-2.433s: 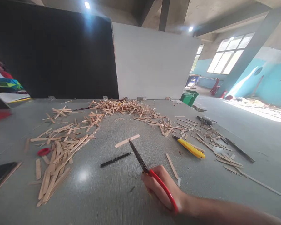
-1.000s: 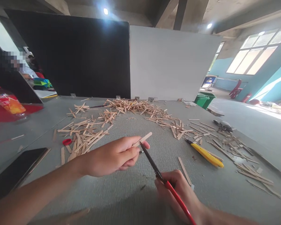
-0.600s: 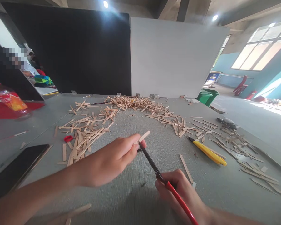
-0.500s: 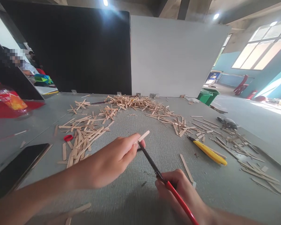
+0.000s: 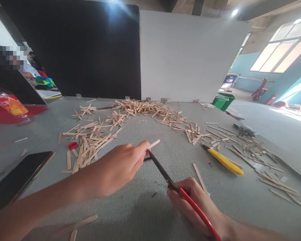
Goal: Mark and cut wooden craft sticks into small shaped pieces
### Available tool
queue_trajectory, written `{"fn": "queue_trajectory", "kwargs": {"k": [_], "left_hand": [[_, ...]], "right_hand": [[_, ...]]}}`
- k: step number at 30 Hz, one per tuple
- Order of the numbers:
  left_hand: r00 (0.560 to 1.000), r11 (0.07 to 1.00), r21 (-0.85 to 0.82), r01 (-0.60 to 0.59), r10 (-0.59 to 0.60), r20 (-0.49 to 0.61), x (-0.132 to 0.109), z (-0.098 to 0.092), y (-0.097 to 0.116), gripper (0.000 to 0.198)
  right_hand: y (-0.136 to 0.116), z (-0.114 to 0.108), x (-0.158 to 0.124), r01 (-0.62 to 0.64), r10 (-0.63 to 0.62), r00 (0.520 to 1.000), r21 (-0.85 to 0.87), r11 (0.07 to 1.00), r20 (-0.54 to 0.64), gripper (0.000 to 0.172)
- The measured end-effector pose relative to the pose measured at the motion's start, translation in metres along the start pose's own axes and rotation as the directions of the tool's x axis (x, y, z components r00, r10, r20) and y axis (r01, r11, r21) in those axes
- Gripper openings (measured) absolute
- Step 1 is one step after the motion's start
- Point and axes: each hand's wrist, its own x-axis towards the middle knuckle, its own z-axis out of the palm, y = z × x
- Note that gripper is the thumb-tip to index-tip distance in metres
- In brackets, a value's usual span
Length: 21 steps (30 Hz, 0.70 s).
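Observation:
My left hand (image 5: 124, 164) is closed, its thumb and fingers pinching a wooden craft stick (image 5: 154, 144). The free end of the stick points up and right past the fingertips. In my right hand (image 5: 195, 201) are scissors (image 5: 163, 171) with dark narrow blades and a red handle, the fingers wrapped round the grip. The blade tip meets the stick close to the left fingertips. How far the blades are parted is hard to tell. A short dark piece (image 5: 147, 159) shows under the left fingers; what it belongs to is unclear.
Heaped craft sticks (image 5: 145, 108) curve across the table (image 5: 140, 214). A yellow utility knife (image 5: 225, 161) and wood scraps (image 5: 278, 184) lie right. Left are a phone (image 5: 20, 175), a red ring (image 5: 73, 145) and a bottle (image 5: 10, 103). Black and white panels (image 5: 178, 57) stand behind.
My left hand has shifted slightly left, and less of the area under its fingers shows. The red handle has swung a little to the right. The camera view has tilted slightly.

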Motion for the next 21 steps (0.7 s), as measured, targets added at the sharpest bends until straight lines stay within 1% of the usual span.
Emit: {"fn": "queue_trajectory", "kwargs": {"k": [3, 5, 8, 9, 10, 12, 15, 16, 18, 21], "left_hand": [[1.0, 0.996, 0.086, -0.021, 0.02, 0.012, -0.001, 0.004, -0.007, 0.02], [0.998, 0.991, 0.123, -0.05, 0.046, 0.033, -0.001, 0.005, -0.011, 0.017], [0.996, 0.977, 0.197, -0.082, 0.072, 0.058, -0.001, 0.003, -0.013, 0.029], [0.996, 0.976, 0.205, -0.074, 0.062, 0.063, 0.0, 0.001, -0.012, 0.031], [0.997, 0.981, 0.187, -0.052, 0.041, 0.062, 0.001, 0.0, -0.01, 0.028], [0.999, 0.997, 0.071, 0.007, -0.009, 0.034, 0.003, -0.004, -0.005, 0.019], [0.996, 0.976, -0.202, 0.086, -0.088, -0.003, 0.007, -0.01, 0.003, 0.036], [0.995, 0.953, -0.287, 0.098, -0.101, 0.005, 0.008, -0.012, 0.005, 0.038], [0.995, 0.888, -0.449, 0.097, -0.085, 0.048, 0.009, -0.014, 0.006, 0.036], [0.995, 0.737, -0.672, 0.071, -0.008, 0.097, 0.007, -0.011, 0.005, 0.025]], "right_hand": [[-0.001, -0.001, -0.001, 0.016, -0.016, 1.0, 0.034, 0.999, 0.017, 0.061], [0.002, -0.003, -0.003, -0.011, 0.008, 0.999, 0.075, 0.997, 0.045, 0.063], [0.006, -0.005, -0.004, -0.057, 0.047, 0.994, 0.104, 0.993, 0.1, 0.063], [0.007, -0.005, -0.004, -0.063, 0.051, 0.993, 0.104, 0.993, 0.109, 0.063], [0.007, -0.005, -0.004, -0.065, 0.054, 0.993, 0.107, 0.992, 0.105, 0.062], [0.008, -0.003, -0.004, -0.082, 0.07, 0.993, 0.131, 0.988, 0.093, 0.062], [0.011, 0.003, -0.002, -0.108, 0.099, 0.994, 0.197, 0.974, 0.055, 0.064], [0.013, 0.005, -0.002, -0.119, 0.113, 0.993, 0.222, 0.968, 0.037, 0.064], [0.015, 0.008, -0.002, -0.14, 0.143, 0.99, 0.266, 0.954, 0.011, 0.064], [0.015, 0.008, -0.005, -0.155, 0.153, 0.988, 0.307, 0.939, 0.03, 0.064]]}}
